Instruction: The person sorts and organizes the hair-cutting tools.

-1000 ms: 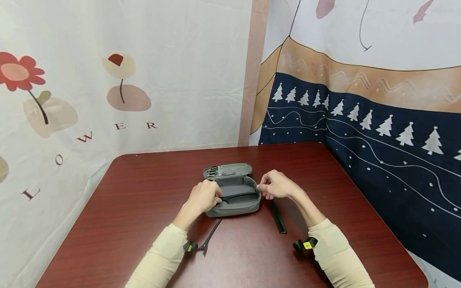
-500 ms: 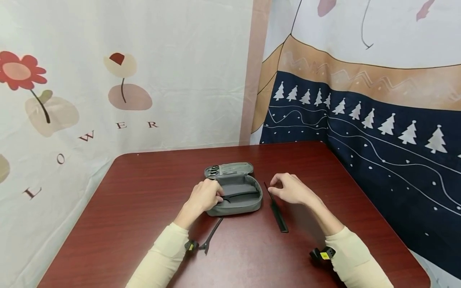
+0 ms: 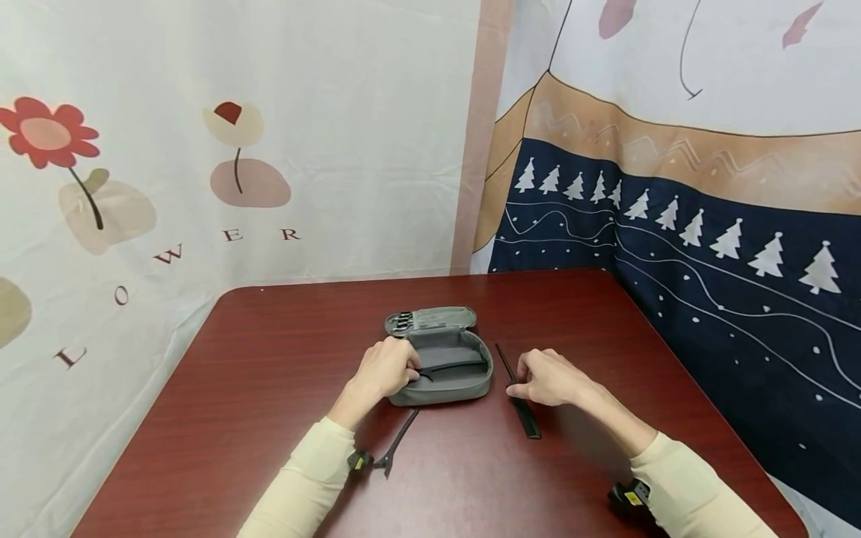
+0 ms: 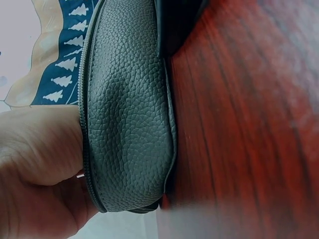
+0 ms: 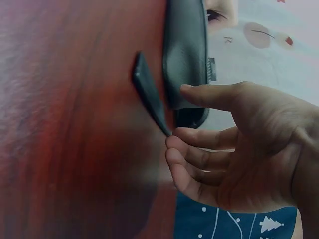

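A grey zip case lies with its lid folded back on the table. My left hand reaches over its left rim, curled fingertips meeting the forked end of a long black hair clip inside. In the left wrist view the fingers disappear behind the leather wall of the case. My right hand is above a slim black tail comb right of the case. In the right wrist view its thumb is spread from the gently bent fingers, and the narrow end of the comb comes up to a fingertip.
Another black forked hair clip lies in front of the case, near the left sleeve. Several small tools sit in slots in the lid. The reddish-brown table meets patterned cloth at the back and right.
The right hand has moved from the right end of the case, rightward and toward me, down to the tail comb. The left hand stays at the left rim.
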